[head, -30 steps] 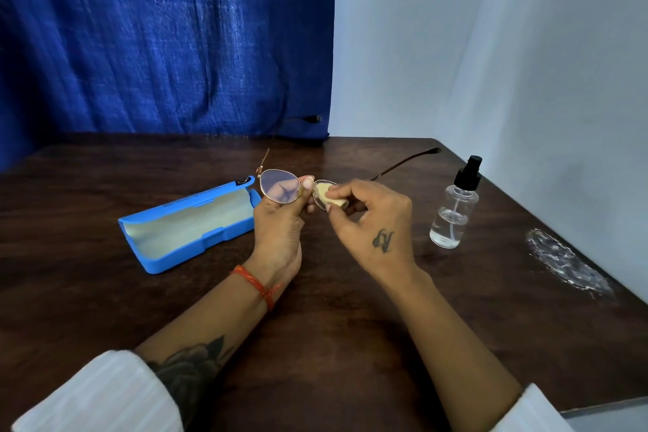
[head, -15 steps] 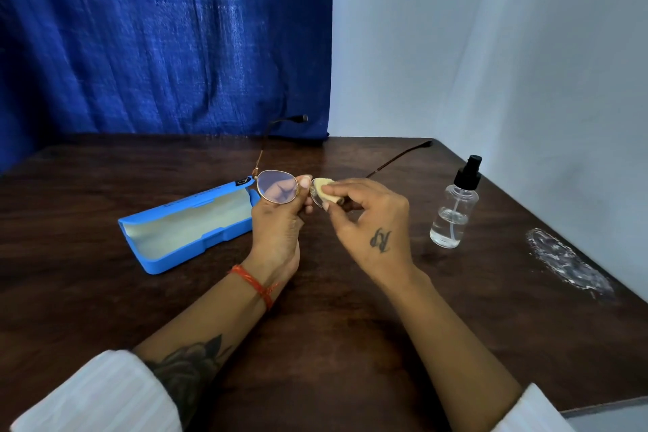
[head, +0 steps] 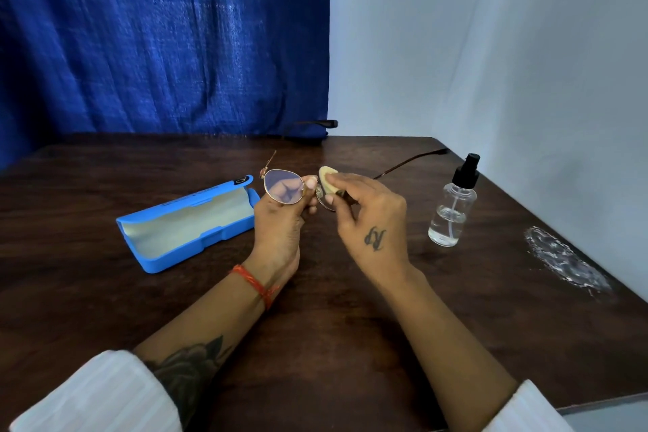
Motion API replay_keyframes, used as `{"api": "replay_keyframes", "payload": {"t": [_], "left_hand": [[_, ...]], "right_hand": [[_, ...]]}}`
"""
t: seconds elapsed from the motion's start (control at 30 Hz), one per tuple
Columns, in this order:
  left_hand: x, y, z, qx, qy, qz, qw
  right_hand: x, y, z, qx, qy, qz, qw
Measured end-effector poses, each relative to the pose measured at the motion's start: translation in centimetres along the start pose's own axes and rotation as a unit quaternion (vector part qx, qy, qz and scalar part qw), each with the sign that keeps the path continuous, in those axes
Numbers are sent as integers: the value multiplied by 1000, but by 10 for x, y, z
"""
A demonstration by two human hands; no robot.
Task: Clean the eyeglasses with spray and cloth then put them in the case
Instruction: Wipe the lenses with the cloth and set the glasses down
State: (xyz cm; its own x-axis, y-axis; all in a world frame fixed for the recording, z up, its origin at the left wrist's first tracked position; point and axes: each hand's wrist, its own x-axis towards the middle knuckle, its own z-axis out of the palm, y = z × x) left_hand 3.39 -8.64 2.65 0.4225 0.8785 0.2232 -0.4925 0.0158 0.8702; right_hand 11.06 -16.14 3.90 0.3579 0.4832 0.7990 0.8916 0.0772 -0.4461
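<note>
Thin gold-rimmed eyeglasses (head: 283, 186) are held up above the table's middle. My left hand (head: 280, 221) pinches them at the bridge, beside the left lens. My right hand (head: 364, 217) pinches a small pale yellow cloth (head: 328, 177) against the right lens, which the cloth and fingers mostly hide. One temple arm points back right toward the wall. The blue case (head: 186, 224) lies open to the left of my hands, its pale lining showing. A clear spray bottle (head: 453, 210) with a black nozzle stands upright to the right.
The dark wooden table (head: 333, 319) meets a blue curtain (head: 157, 35) at the back and a white wall on the right. A crumpled clear plastic wrapper (head: 564, 261) lies near the table's right edge.
The glasses have tilted slightly in my left hand. My right hand has slid the cloth over the right lens, its fingers shifting upward.
</note>
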Motion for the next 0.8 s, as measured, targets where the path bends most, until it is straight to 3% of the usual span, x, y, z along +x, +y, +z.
{"api": "replay_keyframes", "payload": {"t": [0.1,0.2,0.37,0.63,0.8], "left_hand": [[0,1,0,2,7,2,1000],[2,3,-1,2,17,5,1000],[2,3,-1,-7,19,4,1000],[1,7,-2,-21,29,-8,999],[3,10,-2,-10,31,-6,999]], "right_hand": [[1,1,-2,82,-8,50,995],[1,2,-3,76,-12,68,995],[-2,1,-4,-54,32,18,998],[-1,-3,-7,75,-22,-14,997],[2,3,-8,19,-7,-29,999]]}}
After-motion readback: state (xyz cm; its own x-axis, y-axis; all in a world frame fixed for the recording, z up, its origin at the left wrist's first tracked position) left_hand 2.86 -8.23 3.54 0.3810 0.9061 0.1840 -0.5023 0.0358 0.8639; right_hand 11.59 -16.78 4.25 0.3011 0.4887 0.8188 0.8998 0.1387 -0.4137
